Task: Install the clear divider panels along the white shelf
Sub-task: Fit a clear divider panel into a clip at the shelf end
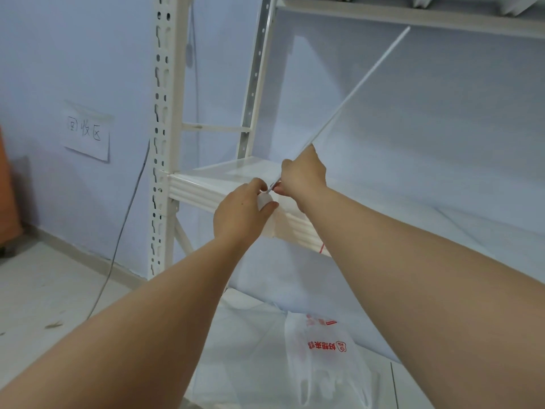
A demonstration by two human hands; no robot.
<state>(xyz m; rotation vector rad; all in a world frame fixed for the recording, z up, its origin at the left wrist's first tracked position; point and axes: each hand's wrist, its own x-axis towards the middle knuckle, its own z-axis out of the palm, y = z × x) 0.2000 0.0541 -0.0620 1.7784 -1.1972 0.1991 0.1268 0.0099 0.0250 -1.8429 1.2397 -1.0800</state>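
A clear divider panel (348, 93) stands edge-on over the white shelf (206, 178), its thin top edge running from my hands up toward the back right. My right hand (303, 175) grips the panel's near end from above. My left hand (241, 211) is at the shelf's front lip (194, 193), fingers curled around a small clear piece just below the panel's near corner. Both hands touch the panel end at the shelf's front edge.
A white slotted upright post (162, 128) stands at the left. Another shelf (413, 16) runs above. A white plastic bag with red print (324, 349) lies below on the lower level. A cable (124, 225) hangs along the wall; a paper sign (85, 131) is taped there.
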